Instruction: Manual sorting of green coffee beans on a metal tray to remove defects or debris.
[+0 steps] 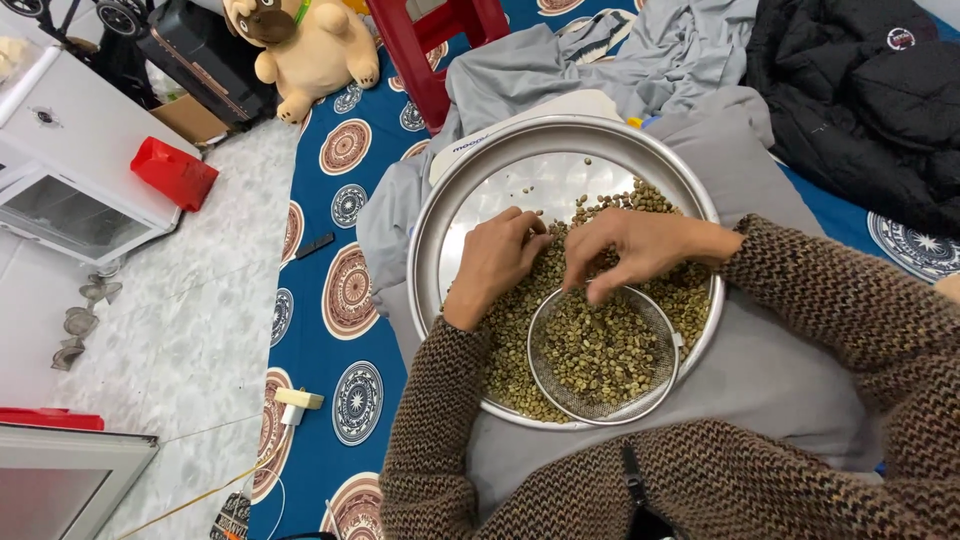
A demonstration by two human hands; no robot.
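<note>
The left hand (497, 262) and right hand (634, 247) lie over the green beans (690, 295) in the round metal tray (455, 205), so the beans under the palms and whatever the curled fingertips pinch cannot be made out. The wire sieve (603, 352) covers part of the tray's near rim. The plush toy (308, 45), red stool (437, 40) and black jacket (865, 95) run off the top edge.

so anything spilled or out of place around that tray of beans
No spill shows: the greenish beans all lie inside the round metal tray or the mesh sieve resting in it. The left hand and right hand rest among the beans. The tray sits on grey cloth, not on a table.
</note>
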